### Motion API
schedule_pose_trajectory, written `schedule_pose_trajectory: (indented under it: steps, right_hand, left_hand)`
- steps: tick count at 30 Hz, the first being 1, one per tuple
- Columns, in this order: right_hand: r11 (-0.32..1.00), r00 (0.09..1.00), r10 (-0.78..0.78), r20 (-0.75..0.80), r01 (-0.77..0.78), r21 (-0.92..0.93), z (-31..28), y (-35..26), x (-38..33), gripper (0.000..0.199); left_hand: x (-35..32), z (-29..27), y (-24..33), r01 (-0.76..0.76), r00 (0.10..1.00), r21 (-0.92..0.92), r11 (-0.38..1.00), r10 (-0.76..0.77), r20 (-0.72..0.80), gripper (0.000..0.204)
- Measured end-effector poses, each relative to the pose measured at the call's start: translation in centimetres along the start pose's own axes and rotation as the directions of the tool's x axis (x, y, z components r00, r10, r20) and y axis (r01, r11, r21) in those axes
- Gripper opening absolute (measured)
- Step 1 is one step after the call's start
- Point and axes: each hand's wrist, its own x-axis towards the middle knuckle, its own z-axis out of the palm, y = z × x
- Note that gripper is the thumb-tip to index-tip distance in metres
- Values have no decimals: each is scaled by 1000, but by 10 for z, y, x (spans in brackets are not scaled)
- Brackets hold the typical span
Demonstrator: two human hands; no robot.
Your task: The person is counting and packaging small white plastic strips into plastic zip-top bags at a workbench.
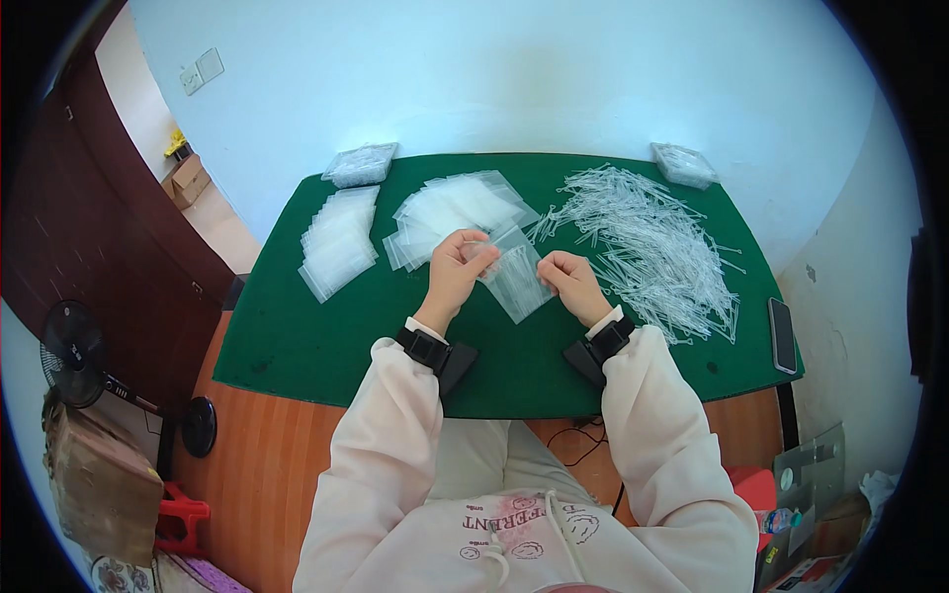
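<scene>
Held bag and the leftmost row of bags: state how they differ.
The held bag is between left hand and right hand; the leftmost row lies untouched on the table. The held bag appears to contain thin sticks; the leftmost row looks flat. Both are pale, see-through plastic.

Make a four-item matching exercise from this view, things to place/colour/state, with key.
1. Single clear bag
2. Phone
3. Clear sticks
4. Tabletop

A. Heaped loosely, right of the right hand
B. Green
C. Between the left hand and right hand
D. Lying near the table's right edge

Pairs: 1-C, 2-D, 3-A, 4-B
</scene>
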Motion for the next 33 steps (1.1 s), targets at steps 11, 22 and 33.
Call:
schedule_pose_trajectory:
  steps: [11, 22, 33]
  right_hand:
    - [995, 995, -95, -37, 95, 3, 2, -3, -1, 21]
    - [955, 917, -160, -365, 237, 177, -6, 1, 3, 20]
    - [946, 953, -292, -85, 274, -175, 5, -8, -5, 24]
  left_hand:
    - [0, -4, 3, 213, 948, 32, 977, -214, 235, 14]
    - [3, -12, 0, 238, 963, -177, 955, -208, 168, 15]
    - [0, -6, -1, 307, 935, -178, 935, -261, 241, 11]
